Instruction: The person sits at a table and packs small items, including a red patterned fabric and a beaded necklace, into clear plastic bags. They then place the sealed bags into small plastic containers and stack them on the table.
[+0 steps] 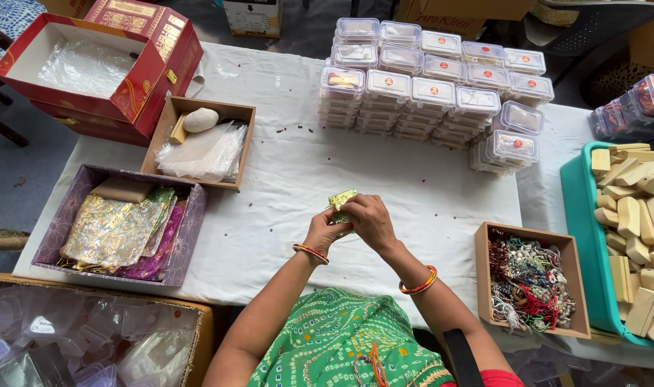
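Both my hands meet over the white tablecloth (284,179) in the middle of the view. My left hand (325,231) and my right hand (370,218) together pinch a small block wrapped in shiny green-gold foil (341,198); its top end sticks out above my fingers. Each wrist wears an orange-red bangle. To my left stands a purple box (69,208) with several gold, green and pink foil sheets (116,229).
Stacks of small clear lidded boxes (427,93) fill the far middle. A brown tray (570,287) of coloured threads and a teal tray (581,236) of pale blocks are on the right. A small brown box with clear bags (202,150) and red cartons (105,57) stand far left.
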